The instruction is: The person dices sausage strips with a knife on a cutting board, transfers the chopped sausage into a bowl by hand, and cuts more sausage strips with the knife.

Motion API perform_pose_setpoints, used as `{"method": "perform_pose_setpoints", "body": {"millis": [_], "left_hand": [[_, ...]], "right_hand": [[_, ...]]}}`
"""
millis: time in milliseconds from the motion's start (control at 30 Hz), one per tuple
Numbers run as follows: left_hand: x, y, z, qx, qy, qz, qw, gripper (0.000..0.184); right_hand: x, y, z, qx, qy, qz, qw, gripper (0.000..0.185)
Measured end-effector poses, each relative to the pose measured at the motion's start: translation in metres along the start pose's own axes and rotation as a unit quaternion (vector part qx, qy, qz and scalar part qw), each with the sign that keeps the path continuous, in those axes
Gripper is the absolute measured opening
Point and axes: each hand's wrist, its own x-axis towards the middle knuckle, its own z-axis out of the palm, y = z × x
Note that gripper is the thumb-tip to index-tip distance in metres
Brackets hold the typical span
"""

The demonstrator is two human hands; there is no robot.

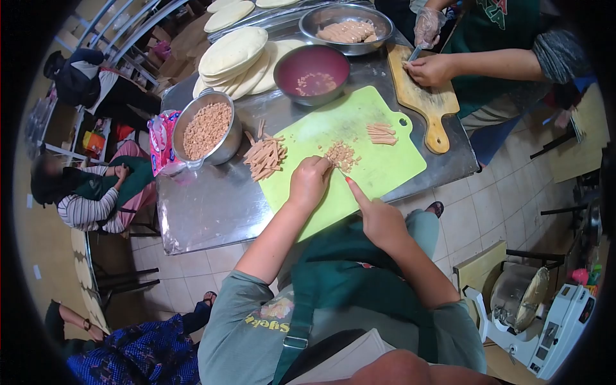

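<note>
On the green cutting board [378, 173] my left hand [310, 179] is closed, its fingertips pressed at the edge of a pile of small diced pieces [342, 156]; what lies under them is hidden. My right hand [378, 215] is wrapped round a knife [344, 174], its index finger stretched along the top toward the pile. The blade is barely visible between the hands. Several cut sticks [382, 133] lie in a row on the board's right part. A heap of longer sticks [264, 156] rests at the board's left edge.
Left on the metal table [205, 224] stand a pot of diced pieces [206, 131] and flatbreads [234, 54]. A purple bowl [312, 74] and a steel bowl [346, 29] are behind. A co-worker's hands [430, 67] work at a wooden board [427, 106]. A person sits at left.
</note>
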Motion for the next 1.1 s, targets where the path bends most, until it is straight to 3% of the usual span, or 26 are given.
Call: {"method": "perform_pose_setpoints", "body": {"millis": [200,400,467,600,767,1100], "left_hand": [[-0.002,-0.001,-0.002,-0.002,0.002,0.007,1.0,0.007],[-0.007,-0.001,-0.002,-0.007,-0.005,-0.007,1.0,0.006],[-0.006,-0.001,-0.001,-0.011,0.002,-0.004,1.0,0.005],[-0.006,-0.003,-0.001,-0.017,0.014,-0.003,1.0,0.006],[-0.005,-0.001,0.001,-0.016,0.03,-0.001,0.999,0.006],[-0.008,-0.002,0.0,0.017,0.018,0.002,1.0,0.008]], "right_hand": [[-0.026,0.008,0.0,0.052,-0.016,0.026,0.998,0.07],[-0.012,-0.001,-0.004,0.061,0.049,-0.012,0.997,0.067],[-0.005,-0.003,-0.001,0.005,0.07,-0.04,0.997,0.066],[0.009,-0.004,-0.001,-0.023,0.048,-0.04,0.998,0.066],[0.025,0.001,0.009,0.035,0.035,-0.042,0.998,0.066],[-0.024,0.005,0.003,0.053,0.042,-0.005,0.998,0.067]]}}
